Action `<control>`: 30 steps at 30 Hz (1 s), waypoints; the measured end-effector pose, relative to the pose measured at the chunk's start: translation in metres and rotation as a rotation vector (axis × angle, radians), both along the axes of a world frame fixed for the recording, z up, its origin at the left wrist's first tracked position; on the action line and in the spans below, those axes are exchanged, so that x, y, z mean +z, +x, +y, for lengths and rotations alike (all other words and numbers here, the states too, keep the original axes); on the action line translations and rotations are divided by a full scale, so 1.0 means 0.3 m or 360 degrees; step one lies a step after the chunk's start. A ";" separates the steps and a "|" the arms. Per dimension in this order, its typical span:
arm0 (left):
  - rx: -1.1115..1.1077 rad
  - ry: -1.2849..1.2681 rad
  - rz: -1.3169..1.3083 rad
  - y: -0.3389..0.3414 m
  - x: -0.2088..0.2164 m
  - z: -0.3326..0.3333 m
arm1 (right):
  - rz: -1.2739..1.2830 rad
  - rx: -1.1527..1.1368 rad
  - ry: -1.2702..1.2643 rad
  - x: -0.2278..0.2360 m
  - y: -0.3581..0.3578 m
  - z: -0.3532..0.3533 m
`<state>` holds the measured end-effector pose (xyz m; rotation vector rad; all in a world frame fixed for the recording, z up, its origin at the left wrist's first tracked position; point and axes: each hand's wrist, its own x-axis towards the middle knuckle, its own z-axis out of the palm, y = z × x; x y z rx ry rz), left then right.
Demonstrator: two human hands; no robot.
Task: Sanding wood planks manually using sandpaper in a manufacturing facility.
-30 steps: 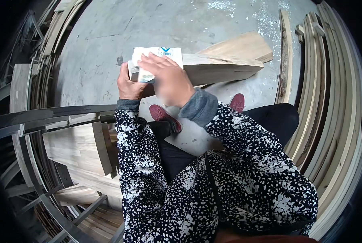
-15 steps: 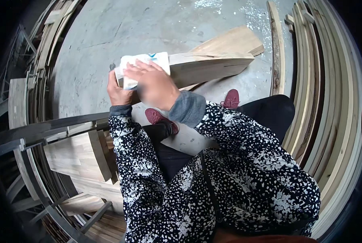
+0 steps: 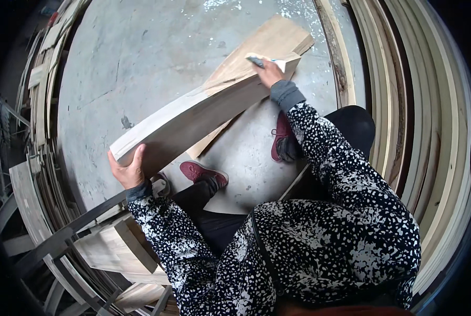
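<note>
One thick timber: pale, gently curved top edge, grey-brown side face. Long axis lower left to upper right, above the floor, crossing over a flat board. Left hand: clasps the lower-left end, thumb on side face. Right hand: closed round a white-and-grey pad, nearer the upper-right end.

I'm seeing the right hand partly hiding the white sheet and the top edge cropping a bark-edged plank.
</note>
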<state>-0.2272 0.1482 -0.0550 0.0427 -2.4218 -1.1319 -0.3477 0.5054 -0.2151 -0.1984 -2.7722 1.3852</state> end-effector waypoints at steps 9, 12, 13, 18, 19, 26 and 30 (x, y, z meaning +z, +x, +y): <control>0.0213 -0.0052 -0.0160 0.029 -0.019 -0.089 | -0.0222 0.0249 -0.0271 0.038 -0.024 -0.028; 0.0171 -0.0088 -0.0127 -0.006 -0.025 -0.061 | -0.0421 -0.0104 0.0108 -0.223 -0.147 0.311; 0.0126 -0.0030 -0.0108 0.000 -0.026 -0.057 | -0.0409 -0.0208 0.0194 -0.256 -0.160 0.372; 0.0053 0.0118 -0.0070 0.013 -0.018 -0.054 | -0.0369 -0.0379 0.0316 -0.302 -0.177 0.380; 0.0047 0.0134 -0.0062 0.009 -0.010 -0.049 | -0.0372 -0.0369 0.0308 -0.289 -0.176 0.348; 0.0149 0.0014 -0.0115 0.006 0.003 -0.058 | 0.0496 0.0770 -0.0325 0.246 0.103 -0.313; -0.0004 0.0388 -0.0051 -0.021 -0.039 -0.022 | 0.0817 0.0976 -0.0614 0.484 0.265 -0.572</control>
